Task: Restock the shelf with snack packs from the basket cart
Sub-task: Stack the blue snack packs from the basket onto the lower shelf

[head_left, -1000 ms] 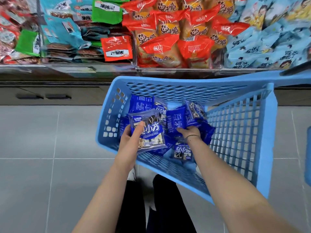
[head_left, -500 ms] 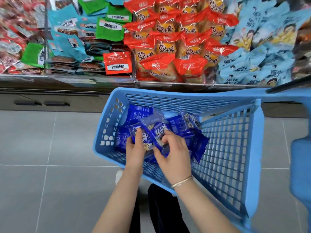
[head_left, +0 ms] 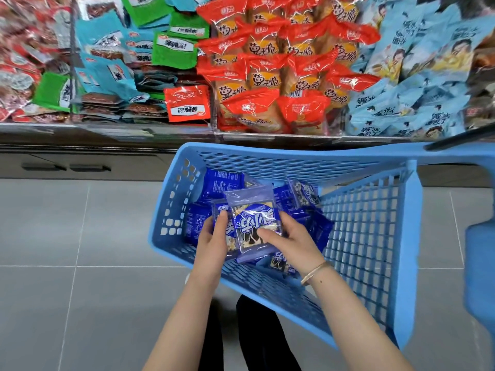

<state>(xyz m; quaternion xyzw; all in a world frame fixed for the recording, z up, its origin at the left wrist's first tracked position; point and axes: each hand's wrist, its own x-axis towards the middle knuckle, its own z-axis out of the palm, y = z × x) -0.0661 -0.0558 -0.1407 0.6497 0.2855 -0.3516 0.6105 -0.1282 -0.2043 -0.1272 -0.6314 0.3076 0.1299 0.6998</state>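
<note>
**Risks.** The right hand (head_left: 294, 243) and left hand (head_left: 211, 242) each hold a glossy blue snack pack, and the two packs overlap. The film looks slick. In my judgement, lifting both together could let one slide out and drop back among the loose packs (head_left: 222, 183), or over the rim of the basket cart (head_left: 267, 156) onto the floor (head_left: 80, 236). A hard squeeze may crush the contents. The shelf (head_left: 107, 129) ahead is piled high with orange packs (head_left: 267, 84) at its front edge. A careless reach could knock those down. No bay for the blue packs can be seen, so misplacement is possible.

**Hand pose.** Both forearms reach forward and down into the cart. The right hand grips the top pack (head_left: 254, 218), with the thumb laid across its face and the fingers (head_left: 290, 223) curled at its right edge. The left hand holds the second pack (head_left: 230, 236), which lies partly beneath the first. Its thumb presses on top, and the other fingers are hidden underneath. Both packs sit low inside the cart, well short of the shelf.
</note>
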